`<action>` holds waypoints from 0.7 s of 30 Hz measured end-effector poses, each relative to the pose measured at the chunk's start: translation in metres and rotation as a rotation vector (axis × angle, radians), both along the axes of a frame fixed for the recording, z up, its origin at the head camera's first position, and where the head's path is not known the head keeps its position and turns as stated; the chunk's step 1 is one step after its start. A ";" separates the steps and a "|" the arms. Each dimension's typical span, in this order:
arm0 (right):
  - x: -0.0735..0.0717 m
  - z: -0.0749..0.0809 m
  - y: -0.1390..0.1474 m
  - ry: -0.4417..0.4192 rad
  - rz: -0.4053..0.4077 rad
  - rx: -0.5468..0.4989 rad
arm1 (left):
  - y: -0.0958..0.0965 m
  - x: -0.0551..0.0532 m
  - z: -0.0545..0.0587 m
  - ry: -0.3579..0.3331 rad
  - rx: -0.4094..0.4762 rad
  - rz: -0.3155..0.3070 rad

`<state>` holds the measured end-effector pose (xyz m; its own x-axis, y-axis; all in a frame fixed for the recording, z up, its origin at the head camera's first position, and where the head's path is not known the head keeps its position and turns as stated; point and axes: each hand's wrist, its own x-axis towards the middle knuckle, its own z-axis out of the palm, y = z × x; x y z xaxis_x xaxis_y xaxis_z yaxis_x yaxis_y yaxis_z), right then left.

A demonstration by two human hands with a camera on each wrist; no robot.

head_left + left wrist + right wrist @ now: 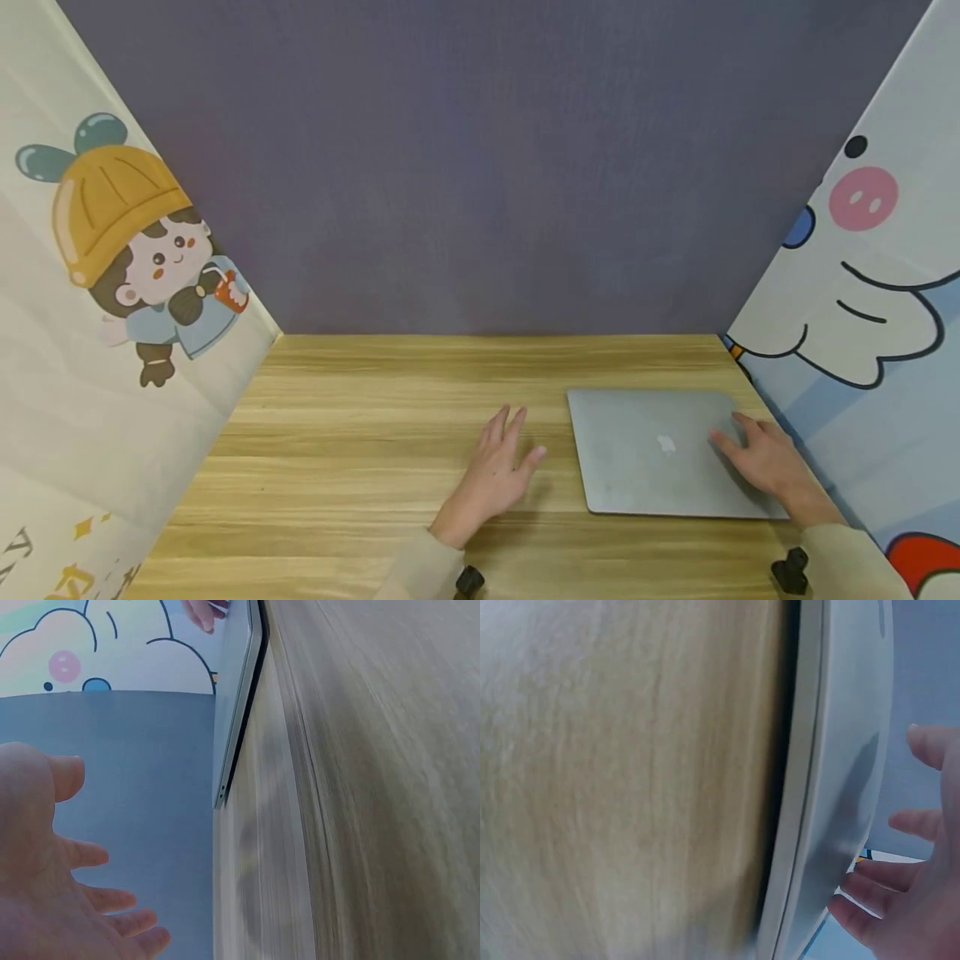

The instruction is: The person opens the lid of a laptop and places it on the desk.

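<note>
A closed silver laptop [630,454] with a pale apple logo lies flat on the right part of the wooden table. Over its right side is my right hand [768,458], fingers spread; in the right wrist view this hand [915,877] casts a shadow on the lid, and I cannot tell whether it touches. To the left of the laptop, apart from it, my left hand [491,477] hovers above the table with straight, spread fingers. The left wrist view shows the left hand [75,885] holding nothing, with the laptop's side edge [238,712] beyond it.
The wooden table [337,450] runs back to a dark grey-blue panel [480,167]. White cartoon-printed sheets stand on both sides, the left sheet [210,367] with a figure in a yellow hat. The right sheet [795,325] rises close beside the right hand.
</note>
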<state>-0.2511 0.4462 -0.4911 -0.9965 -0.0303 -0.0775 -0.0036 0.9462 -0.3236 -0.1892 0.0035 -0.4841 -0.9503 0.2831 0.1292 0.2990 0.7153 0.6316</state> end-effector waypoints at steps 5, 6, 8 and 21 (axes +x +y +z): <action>0.000 -0.002 0.004 -0.014 0.000 -0.010 | 0.003 0.000 0.002 -0.026 -0.006 0.001; 0.000 -0.003 0.004 -0.012 0.000 -0.010 | 0.003 0.000 0.003 -0.033 -0.003 0.000; 0.003 -0.006 0.005 -0.005 -0.002 -0.012 | 0.003 0.001 0.002 -0.048 0.000 -0.005; 0.023 -0.016 0.002 0.017 -0.034 -0.042 | 0.010 0.007 -0.005 -0.088 0.065 -0.015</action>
